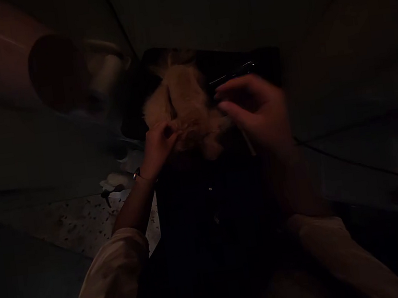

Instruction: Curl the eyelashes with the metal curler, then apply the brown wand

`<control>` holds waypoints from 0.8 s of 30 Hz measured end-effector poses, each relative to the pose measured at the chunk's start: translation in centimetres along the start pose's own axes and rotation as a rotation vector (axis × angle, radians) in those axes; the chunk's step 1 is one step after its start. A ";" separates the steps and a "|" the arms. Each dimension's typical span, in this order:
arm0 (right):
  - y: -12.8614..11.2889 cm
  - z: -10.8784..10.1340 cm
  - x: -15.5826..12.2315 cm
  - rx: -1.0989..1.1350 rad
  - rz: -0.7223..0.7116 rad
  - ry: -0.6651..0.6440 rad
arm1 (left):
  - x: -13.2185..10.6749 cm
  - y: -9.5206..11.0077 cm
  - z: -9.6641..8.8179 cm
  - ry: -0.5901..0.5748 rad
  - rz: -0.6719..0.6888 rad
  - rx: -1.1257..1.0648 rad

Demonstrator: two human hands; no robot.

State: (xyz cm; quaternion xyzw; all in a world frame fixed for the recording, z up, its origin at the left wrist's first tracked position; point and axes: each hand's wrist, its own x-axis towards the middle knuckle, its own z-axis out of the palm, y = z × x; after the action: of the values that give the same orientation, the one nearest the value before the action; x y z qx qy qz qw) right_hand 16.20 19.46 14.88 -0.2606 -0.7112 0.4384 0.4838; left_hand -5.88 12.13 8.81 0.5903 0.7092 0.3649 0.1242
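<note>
The scene is very dark. A furry tan thing, perhaps a plush toy or an animal, lies on a black surface in front of me. A dark slit runs down between two of its furry parts. My left hand pinches its near edge between thumb and fingers. Just right of the fur, my right hand is raised with its fingers curled and the fingertips close to the thumb. Whatever may be between them is too dark to make out. Behind this hand lies a thin, shiny dark tool, its kind unclear.
At the upper left stands a large rounded object with a dark round end, beside a pale roll-like thing. A speckled pale surface lies at the lower left. A dark cord runs off to the right.
</note>
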 end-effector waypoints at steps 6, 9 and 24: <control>7.1 6.9 0.1 -0.127 0.108 -0.381 | -0.3 0.3 0.0 0.022 -0.010 -0.060; 8.4 7.9 -0.1 -0.135 0.126 -0.393 | -0.3 0.4 0.3 0.054 0.014 -0.081; 10.0 6.7 -0.9 -0.007 0.285 -0.207 | -0.9 -1.4 2.7 -0.028 0.100 -0.093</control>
State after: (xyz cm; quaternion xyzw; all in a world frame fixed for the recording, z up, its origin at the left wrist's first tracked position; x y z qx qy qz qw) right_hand 9.83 21.09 4.71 -0.3139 -0.7145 0.5248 0.3400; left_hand -5.01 12.25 5.77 0.6237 0.6593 0.3948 0.1431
